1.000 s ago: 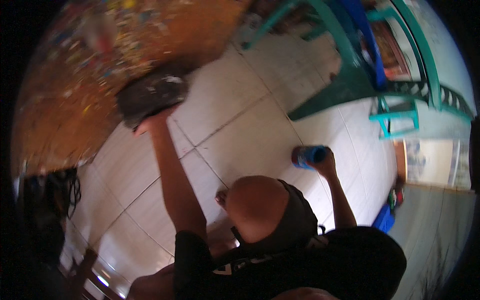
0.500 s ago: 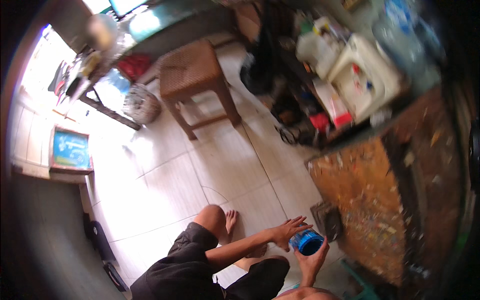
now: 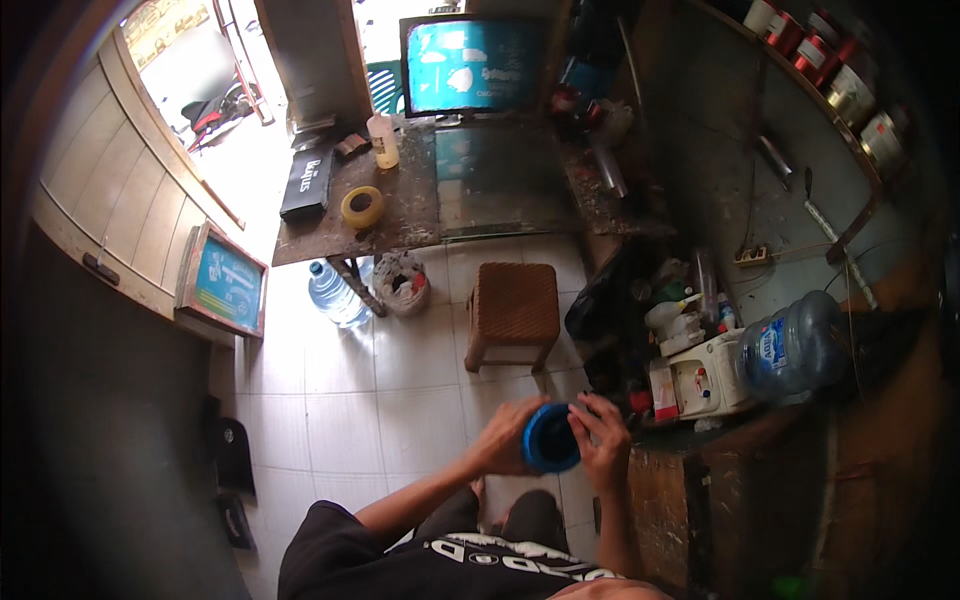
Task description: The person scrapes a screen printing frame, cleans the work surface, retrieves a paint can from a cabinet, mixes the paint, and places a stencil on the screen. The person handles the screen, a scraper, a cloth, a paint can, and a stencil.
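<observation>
In the head view, the left hand [image 3: 505, 438], fingers outstretched earlier, now wraps the blue container [image 3: 541, 463] at nine o'clock. The right hand [image 3: 604, 445] now has fingertips by its three o'clock rim; whether they grip, I cannot tell. The brown stool [image 3: 514, 305] now stands near twelve.

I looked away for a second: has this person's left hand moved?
Yes. The left hand has moved away from the wooden board's edge, onto the blue container.
</observation>
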Motion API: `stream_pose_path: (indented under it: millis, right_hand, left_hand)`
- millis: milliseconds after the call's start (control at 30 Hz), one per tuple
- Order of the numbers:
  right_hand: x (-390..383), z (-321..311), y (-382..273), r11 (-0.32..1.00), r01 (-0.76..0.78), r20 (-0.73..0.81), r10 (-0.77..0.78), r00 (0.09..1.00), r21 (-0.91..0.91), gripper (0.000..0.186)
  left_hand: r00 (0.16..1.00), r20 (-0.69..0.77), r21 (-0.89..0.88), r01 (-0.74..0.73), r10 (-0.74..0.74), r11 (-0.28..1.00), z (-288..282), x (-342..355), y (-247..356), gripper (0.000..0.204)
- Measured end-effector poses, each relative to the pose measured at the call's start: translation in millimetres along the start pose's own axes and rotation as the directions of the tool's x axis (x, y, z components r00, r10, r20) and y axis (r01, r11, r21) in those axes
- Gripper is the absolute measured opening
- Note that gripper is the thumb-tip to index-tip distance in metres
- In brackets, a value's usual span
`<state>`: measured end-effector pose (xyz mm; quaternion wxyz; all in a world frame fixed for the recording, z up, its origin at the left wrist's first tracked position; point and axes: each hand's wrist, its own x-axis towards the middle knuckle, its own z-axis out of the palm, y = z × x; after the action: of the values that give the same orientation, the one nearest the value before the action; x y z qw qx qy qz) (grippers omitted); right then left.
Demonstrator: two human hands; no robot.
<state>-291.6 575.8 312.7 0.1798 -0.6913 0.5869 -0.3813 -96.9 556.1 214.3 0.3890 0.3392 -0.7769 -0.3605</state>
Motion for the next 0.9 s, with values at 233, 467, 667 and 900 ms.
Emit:
stream_pose_path:
  millis: [233,467,667,900]
  right_hand:
    - [112.3,1.6,-57.8,0.912,0.376,0.229,-0.406,0.885,0.164,0.022]
    - [249.1,8.2,-72.4,0.806,0.54,0.214,-0.588,0.78,0.244,0.024]
    - [322.8,51.5,-61.1,0.725,0.659,0.306,-0.685,0.662,0.198,0.031]
    - [388.9,98.3,-69.1,0.765,0.617,0.294,-0.643,0.708,0.185,0.029]
  left_hand:
    - [0.942,-0.336,-0.051,-0.026,0.007,0.998,-99.9,61.6,-8.5,0.116]
    - [0.883,-0.469,0.113,0.037,0.021,0.993,-151.6,120.2,-40.0,0.117]
    - [0.843,-0.522,0.181,-0.036,0.127,0.983,-192.3,173.1,-84.2,0.113]
    - [0.819,-0.551,0.127,-0.104,0.158,0.986,-256.2,249.8,-153.3,0.113]
